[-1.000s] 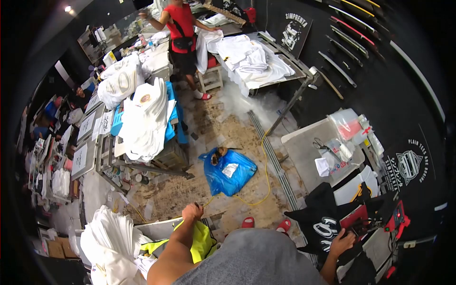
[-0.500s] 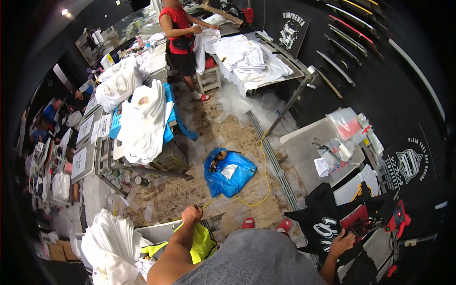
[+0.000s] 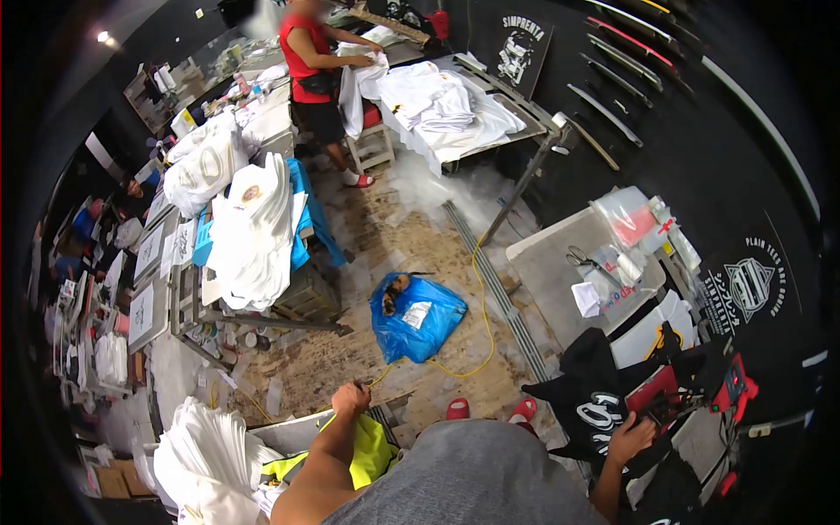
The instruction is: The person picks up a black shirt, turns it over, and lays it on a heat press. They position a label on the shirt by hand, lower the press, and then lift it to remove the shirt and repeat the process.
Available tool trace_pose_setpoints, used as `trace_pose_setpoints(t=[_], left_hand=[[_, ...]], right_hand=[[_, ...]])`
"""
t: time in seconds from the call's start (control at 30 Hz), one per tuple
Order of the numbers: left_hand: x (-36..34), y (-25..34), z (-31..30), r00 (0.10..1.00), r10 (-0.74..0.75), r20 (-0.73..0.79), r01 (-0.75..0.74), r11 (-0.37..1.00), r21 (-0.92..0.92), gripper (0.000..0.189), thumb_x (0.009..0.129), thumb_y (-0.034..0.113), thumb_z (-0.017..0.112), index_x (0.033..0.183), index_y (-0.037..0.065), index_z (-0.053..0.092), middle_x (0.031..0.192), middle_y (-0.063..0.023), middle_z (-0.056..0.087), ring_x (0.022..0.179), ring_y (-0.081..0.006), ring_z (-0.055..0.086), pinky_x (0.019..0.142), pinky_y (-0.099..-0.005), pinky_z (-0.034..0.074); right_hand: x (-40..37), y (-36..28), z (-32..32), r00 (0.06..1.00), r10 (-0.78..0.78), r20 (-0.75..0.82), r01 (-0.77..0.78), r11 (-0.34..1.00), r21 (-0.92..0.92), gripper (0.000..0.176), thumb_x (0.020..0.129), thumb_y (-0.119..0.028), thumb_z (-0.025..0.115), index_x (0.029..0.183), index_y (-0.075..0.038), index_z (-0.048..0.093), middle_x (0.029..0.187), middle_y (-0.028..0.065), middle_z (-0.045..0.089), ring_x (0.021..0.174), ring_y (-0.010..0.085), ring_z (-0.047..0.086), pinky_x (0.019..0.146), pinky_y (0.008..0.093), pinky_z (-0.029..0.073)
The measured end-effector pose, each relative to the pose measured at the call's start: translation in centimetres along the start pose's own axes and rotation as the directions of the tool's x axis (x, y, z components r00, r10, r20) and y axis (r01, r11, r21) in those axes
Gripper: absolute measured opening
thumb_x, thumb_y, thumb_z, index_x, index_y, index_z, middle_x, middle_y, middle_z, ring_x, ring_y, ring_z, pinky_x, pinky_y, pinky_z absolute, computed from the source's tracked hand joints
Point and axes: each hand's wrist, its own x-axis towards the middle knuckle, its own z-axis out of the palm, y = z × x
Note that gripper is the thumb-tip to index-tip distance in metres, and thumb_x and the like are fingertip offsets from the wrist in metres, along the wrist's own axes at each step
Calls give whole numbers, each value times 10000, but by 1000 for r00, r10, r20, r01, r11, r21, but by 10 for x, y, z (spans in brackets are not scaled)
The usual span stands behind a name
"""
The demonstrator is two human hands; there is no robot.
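Observation:
My left hand [image 3: 352, 398] is closed above the yellow-green garment [image 3: 372, 451], its fingers curled round something I cannot make out. A fanned stack of white shirts [image 3: 206, 455] lies beside that forearm. On the other side, my right hand [image 3: 632, 439] is at the near edge of a red-and-black machine that looks like a heat press [image 3: 654, 395]. Its thumb stands apart from its fingers, and they appear spread. A black shirt with white lettering [image 3: 595, 411] drapes just left of this hand.
A blue plastic bag [image 3: 429, 328] with a brown-and-black animal on it lies on the floor, a yellow cord [image 3: 488, 324] beside it. Scissors [image 3: 577, 255] rest on the grey table [image 3: 547, 262]. A person in red [image 3: 306, 52] handles white cloth at the far table.
The view has shifted slightly, moving the room a little left in the picture. Both my hands stay in nearly the same places. The far person still handles white cloth.

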Motion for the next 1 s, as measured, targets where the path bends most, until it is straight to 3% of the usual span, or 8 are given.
trace_pose_setpoints(t=[0.07,0.27,0.47,0.6,0.67,0.77,1.0], left_hand=[[1,0,1,1000,6,-5,-6,1000,0,452,912,429,491,1109,81,701,1074,-216,707,1027,-375,679,901,-464,536],[2,-2,4,1000,-13,9,13,1000,21,468,913,446,491,1107,74,699,1087,-222,701,1045,-370,674,916,-459,530],[-4,4,-4,999,41,5,-41,999,10,491,912,467,512,1090,51,703,1088,-214,705,1038,-364,680,913,-456,533],[11,-5,15,1000,1,-28,0,999,50,505,905,482,524,1054,40,718,1062,-211,713,1001,-359,696,877,-460,552],[13,-8,18,999,-8,-45,10,999,50,526,903,480,519,1045,14,718,1048,-227,712,1004,-370,694,884,-460,549],[10,-7,11,1000,18,16,-19,998,55,545,906,477,499,1044,-4,716,1046,-240,709,1002,-379,695,891,-455,547],[11,-11,15,1000,12,-22,-12,1000,12,533,910,456,483,1035,-6,716,1046,-239,710,1002,-383,693,896,-459,544]], right_hand=[[1,0,-1,998,27,59,-27,1000,1,438,1005,-392,492,1091,34,545,1153,218,559,1101,424,521,887,538,393],[3,-6,-8,995,25,93,-22,999,-25,427,1014,-385,477,1094,29,542,1133,216,563,1091,424,522,877,533,396],[1,-3,-5,1000,-25,4,25,999,-30,403,1015,-379,481,1073,16,535,1075,206,557,1042,419,523,838,524,391],[2,-2,-7,999,-2,44,2,1000,10,393,1007,-392,491,1051,-3,527,1035,188,546,1026,408,510,835,515,383],[2,2,-4,992,30,119,-33,999,27,375,989,-347,518,1101,10,536,1103,197,560,1078,420,515,872,542,385],[2,1,2,999,-19,51,22,999,-49,361,1013,-360,482,1071,-6,521,1055,191,546,1039,415,512,841,526,386],[2,2,-2,995,-19,97,22,1000,-21,345,1015,-344,486,1089,-9,522,1080,202,556,1050,424,517,843,539,391]])
